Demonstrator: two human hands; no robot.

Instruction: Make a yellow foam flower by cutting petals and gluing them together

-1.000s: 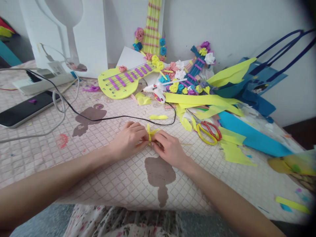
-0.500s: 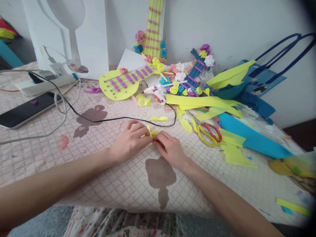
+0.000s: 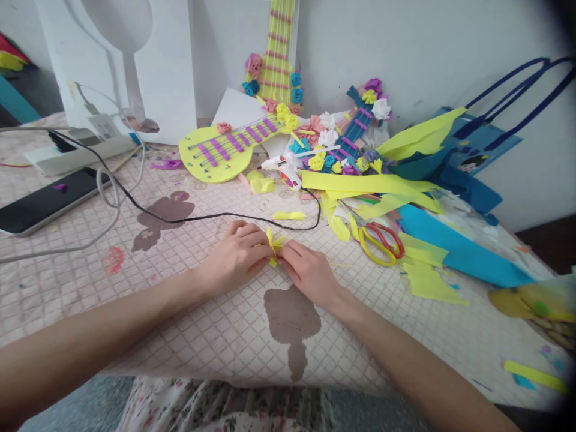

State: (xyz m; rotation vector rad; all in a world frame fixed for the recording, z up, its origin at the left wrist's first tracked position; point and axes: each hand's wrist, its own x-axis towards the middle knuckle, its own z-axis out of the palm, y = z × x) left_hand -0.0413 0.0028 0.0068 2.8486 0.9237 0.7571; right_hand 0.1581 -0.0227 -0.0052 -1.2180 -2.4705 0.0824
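A small yellow crepe paper flower [image 3: 273, 243], with petals sticking out, is pinched between my two hands just above the table. The fingers of my left hand [image 3: 240, 255] close on its left side. From the right, the fingertips of my right hand [image 3: 310, 271] press at its base, and a thin yellow strand lies by that hand. My fingers cover part of the flower. Just beyond the hands lies a yellow paper strip [image 3: 289, 215]. Scissors [image 3: 378, 241] with red and yellow handles rest to the right.
A white glue gun [image 3: 288, 171] sits behind the hands, its black cord [image 3: 216, 216] looping across the table. Paper guitars [image 3: 218, 156] stand or lie at the back among paper flowers. A phone [image 3: 49, 201] is at left; blue paper [image 3: 459, 249] and a bag [image 3: 481, 147] are at right.
My fingers have shifted slightly around the yellow flower, and more of its petals and lower tip shows between them. The view has moved a little; the other things stay put.
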